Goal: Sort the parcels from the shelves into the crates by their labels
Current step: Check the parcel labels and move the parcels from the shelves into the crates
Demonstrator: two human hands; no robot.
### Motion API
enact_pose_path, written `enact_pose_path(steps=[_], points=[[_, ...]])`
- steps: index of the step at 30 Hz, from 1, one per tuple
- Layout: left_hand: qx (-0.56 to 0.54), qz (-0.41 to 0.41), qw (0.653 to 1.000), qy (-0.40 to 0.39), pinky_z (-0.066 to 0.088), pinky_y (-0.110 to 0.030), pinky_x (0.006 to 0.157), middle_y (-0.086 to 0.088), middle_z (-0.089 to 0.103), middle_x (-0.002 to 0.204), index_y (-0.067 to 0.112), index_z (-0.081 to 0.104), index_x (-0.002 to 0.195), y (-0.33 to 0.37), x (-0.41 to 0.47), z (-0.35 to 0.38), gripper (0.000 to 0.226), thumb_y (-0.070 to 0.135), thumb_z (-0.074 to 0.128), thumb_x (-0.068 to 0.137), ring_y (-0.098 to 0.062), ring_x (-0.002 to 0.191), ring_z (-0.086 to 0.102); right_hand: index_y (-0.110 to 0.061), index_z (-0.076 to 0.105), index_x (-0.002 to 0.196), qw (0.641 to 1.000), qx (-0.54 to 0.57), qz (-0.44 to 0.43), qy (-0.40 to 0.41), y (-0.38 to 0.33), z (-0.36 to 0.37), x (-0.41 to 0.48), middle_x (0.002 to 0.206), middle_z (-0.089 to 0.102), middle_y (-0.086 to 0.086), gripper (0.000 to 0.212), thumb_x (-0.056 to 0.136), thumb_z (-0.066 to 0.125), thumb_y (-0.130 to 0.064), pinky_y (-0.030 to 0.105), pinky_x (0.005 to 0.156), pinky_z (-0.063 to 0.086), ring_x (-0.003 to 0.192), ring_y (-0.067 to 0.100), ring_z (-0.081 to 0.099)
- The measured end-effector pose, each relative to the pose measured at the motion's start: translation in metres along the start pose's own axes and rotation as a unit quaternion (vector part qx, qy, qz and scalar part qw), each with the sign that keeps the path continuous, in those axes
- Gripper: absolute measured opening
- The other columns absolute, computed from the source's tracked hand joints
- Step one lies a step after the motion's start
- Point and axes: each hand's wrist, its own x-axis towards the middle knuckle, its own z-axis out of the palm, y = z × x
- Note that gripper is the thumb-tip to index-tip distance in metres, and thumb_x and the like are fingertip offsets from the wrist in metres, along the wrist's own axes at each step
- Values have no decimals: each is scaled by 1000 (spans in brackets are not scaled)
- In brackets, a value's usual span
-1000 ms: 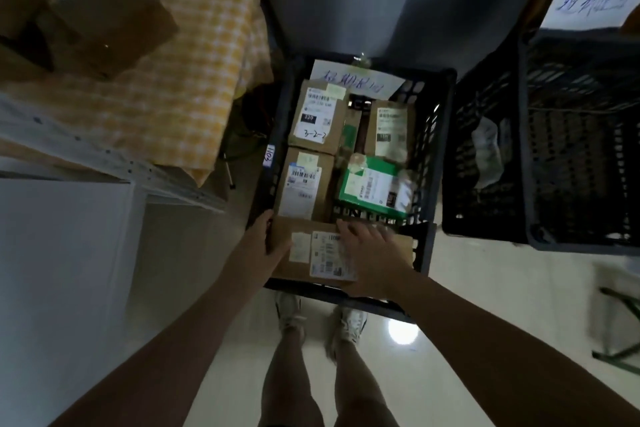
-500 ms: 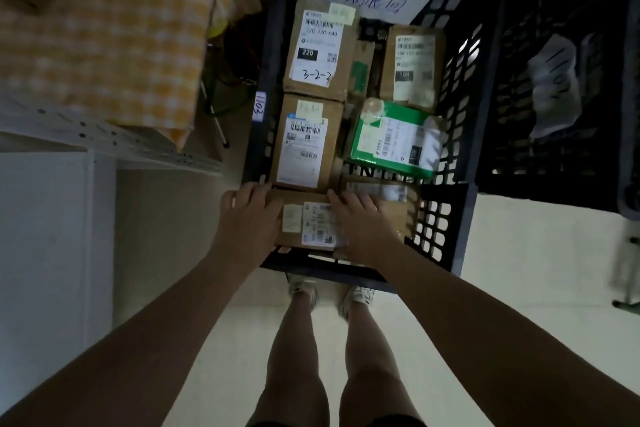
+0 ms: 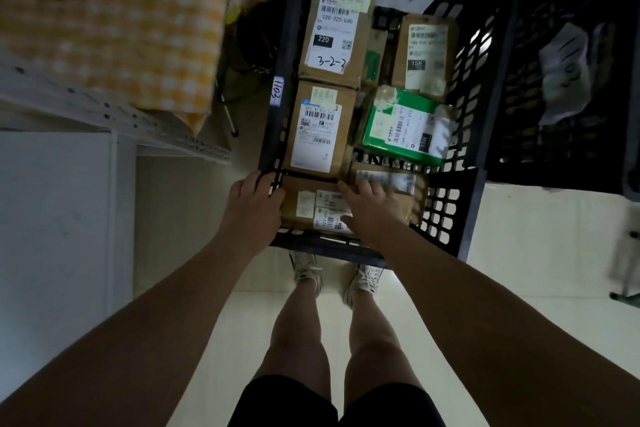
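The right hand (image 3: 372,215) covers much of the white shipping label (image 3: 329,218) on the flat brown cardboard parcel (image 3: 294,215) nearest the person — and in the black plastic lattice crate (image 3: 554,28) at the right, cropped by the frame's edge, the writing on a crumpled white paper (image 3: 564,80) blurs beyond reading.

Pretty dim in here. The pale glossy floor (image 3: 536,253) catches a bit of light. Upper left there's a yellow checked cloth (image 3: 138,28) draped above a white perforated rail (image 3: 104,107). A flat white panel (image 3: 52,218) sits below, and a thin metal leg (image 3: 228,114) is beside the cloth.
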Motion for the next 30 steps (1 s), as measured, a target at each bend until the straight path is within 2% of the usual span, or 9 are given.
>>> enact_pose_path(steps=[4,7,13,20,24,28,30], points=[[15,-11,1000,-25,32,-42,100,-13,38,142,13,43,135,6,-12,-32,51,19,58,87,-31,127,38,-22,17,150,999,13,-24,26,-7,-41,-35,156,19,11,64,97,46,-43,48,114,18,142,32,22],[32,-1,999,-6,33,-41,100,-12,37,141,14,36,139,16,-27,-66,53,19,54,90,-30,126,37,-18,23,148,998,10,-36,58,-12,-82,-60,153,26,12,61,96,47,-42,48,113,22,140,33,26],[49,-64,994,77,36,-41,96,-12,45,129,13,44,129,38,-62,-121,35,21,46,94,-31,118,42,-18,24,148,989,-10,-65,132,-14,-136,-89,153,25,10,56,99,40,-39,46,114,22,139,32,25],[33,-183,968,170,39,-39,92,-11,50,126,13,47,125,82,-114,-163,35,29,44,94,-30,116,47,-17,23,149,969,-57,-147,191,9,-171,-134,154,24,11,54,101,32,-39,47,115,20,140,32,23],[55,-245,948,198,42,-41,92,-9,53,129,15,46,130,110,-162,-191,46,42,44,93,-28,117,50,-18,23,149,942,-110,-227,222,21,-204,-169,155,22,11,54,102,29,-42,47,113,21,140,31,23],[82,-268,929,241,47,-42,90,-13,61,122,11,59,125,130,-230,-230,46,37,52,88,-31,110,59,-18,22,149,898,-157,-316,262,4,-244,-211,156,21,10,56,101,26,-46,45,115,17,141,30,22],[95,-291,911,278,42,-45,97,-17,58,128,9,58,127,128,-269,-249,47,35,55,88,-34,117,56,-19,23,149,875,-156,-357,289,-20,-264,-235,156,22,9,56,101,26,-47,44,114,18,140,29,23]])
